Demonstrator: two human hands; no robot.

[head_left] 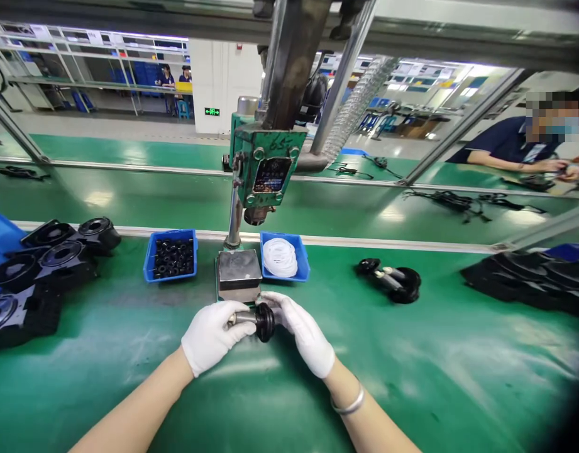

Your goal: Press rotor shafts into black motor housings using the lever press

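Your gloved left hand [212,335] closes its grip on the short silver metal shaft [242,318]; your right hand [302,333] pinches the black rubber ring [264,321] on its end, just above the green bench [412,377]; seating looks unfinished; push squarely next.

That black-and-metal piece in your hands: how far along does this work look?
Apparently done: one similar piece lies on the belt to the right. In hand: left hand and right hand grip a metal pin with a black part before the press. Left: black housings and full bins.
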